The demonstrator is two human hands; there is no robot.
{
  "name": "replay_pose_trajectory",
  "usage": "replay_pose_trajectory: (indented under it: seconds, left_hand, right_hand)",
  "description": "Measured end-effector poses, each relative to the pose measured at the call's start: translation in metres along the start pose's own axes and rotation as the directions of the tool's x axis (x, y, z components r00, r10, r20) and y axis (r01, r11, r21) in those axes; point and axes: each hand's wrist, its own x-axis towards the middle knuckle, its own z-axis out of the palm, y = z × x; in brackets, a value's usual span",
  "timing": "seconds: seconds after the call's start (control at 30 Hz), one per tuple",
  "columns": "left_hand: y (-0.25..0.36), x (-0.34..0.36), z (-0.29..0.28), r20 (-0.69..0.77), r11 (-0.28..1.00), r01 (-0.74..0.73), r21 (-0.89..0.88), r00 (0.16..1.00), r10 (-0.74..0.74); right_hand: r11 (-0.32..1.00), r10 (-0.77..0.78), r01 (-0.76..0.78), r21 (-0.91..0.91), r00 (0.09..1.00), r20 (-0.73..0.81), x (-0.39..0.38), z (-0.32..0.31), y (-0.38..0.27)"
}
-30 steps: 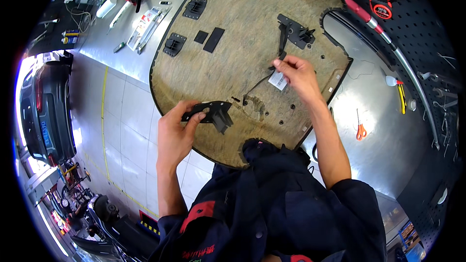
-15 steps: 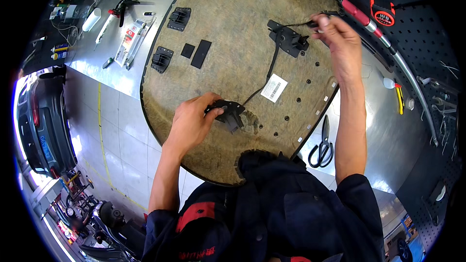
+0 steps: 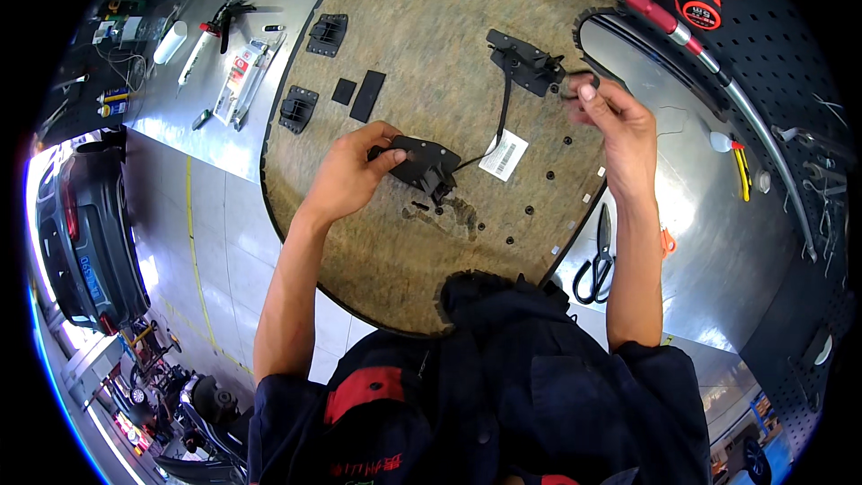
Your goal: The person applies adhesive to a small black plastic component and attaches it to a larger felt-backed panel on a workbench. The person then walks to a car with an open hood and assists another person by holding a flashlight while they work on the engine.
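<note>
A large panel (image 3: 404, 45) with a tan, fibrous underside and a dark rim lies before me. My left hand (image 3: 350, 171) grips the edge of a black plastic bracket (image 3: 420, 160), tilted up from the panel. From this bracket a thin black cable (image 3: 505, 108) runs past a white barcode label (image 3: 504, 155) to a second black bracket (image 3: 525, 61) lying at the upper right. Beside that second bracket, my right hand (image 3: 620, 121) pinches the dark end of the cable between thumb and fingers; motion smears the fingertips. A dark, rough patch (image 3: 460, 216) marks the panel below the held bracket.
Two ribbed black clips (image 3: 327, 34) and two flat black pads (image 3: 368, 96) rest on the panel's left. Scissors (image 3: 597, 260) and yellow-handled pliers (image 3: 743, 171) lie on the metal table (image 3: 709, 251) to the right. A caulking gun (image 3: 206, 40) lies upper left.
My left hand has raised the bracket and shifted it slightly up and right. My right hand has come down and a little left, drawing the cable end nearer the second bracket.
</note>
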Motion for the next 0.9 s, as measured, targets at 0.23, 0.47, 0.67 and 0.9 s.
replay_pose_trajectory:
  seconds: [0.23, 0.47, 0.67, 0.9]
  left_hand:
    - [0.003, -0.008, 0.008, -0.016, 0.994, 0.071, 0.081, 0.997, -0.070]
    - [-0.020, -0.005, 0.010, -0.028, 0.995, 0.034, 0.095, 0.999, -0.031]
    - [-0.038, -0.003, -0.005, -0.054, 0.965, 0.122, -0.234, 0.989, -0.139]
    - [-0.025, -0.006, 0.001, -0.095, 0.978, 0.092, 0.187, 0.993, -0.075]
  right_hand:
    - [0.886, 0.247, -0.368, 0.284, 0.891, 0.382, -0.055, -0.019, 0.003]
    - [0.895, 0.371, -0.445, 0.024, 0.774, 0.513, -0.081, 0.028, 0.015]
    - [0.920, 0.282, -0.058, -0.387, 0.784, 0.553, -0.081, 0.049, 0.031]
    - [0.806, 0.018, 0.103, -0.582, 0.980, 0.198, -0.032, 0.030, 0.050]
